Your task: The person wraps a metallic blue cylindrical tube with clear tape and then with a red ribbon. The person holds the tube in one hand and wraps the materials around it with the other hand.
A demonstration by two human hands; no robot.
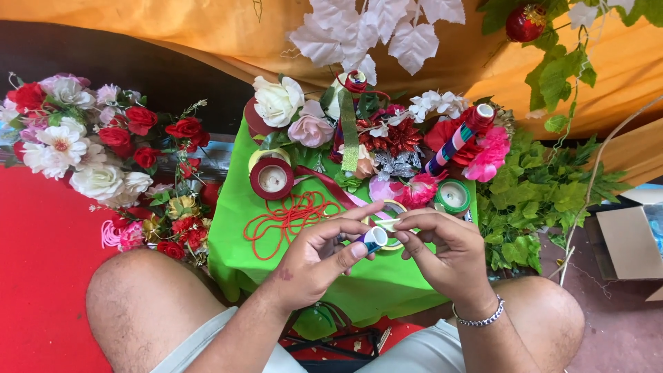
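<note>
Green cloth [242,228] covers the stand in front of your knees. Bouquet [83,148] sits at 9 o'clock, leaves [532,200] at 3. Red cord [290,214] coils on the cloth w/ a red tape roll [273,178] at 11 and a green roll [453,197] at 1. Your left hand [318,255] is clamped on a small blue-white tube [373,239], dead center. Right hand [445,252] meets it, fingers pinching a pale strip [388,224] just above the tube.

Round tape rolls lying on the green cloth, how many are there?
2: a dark red tape roll at the cloth's left, a green tape roll at its right. The hands may hide more.
</note>
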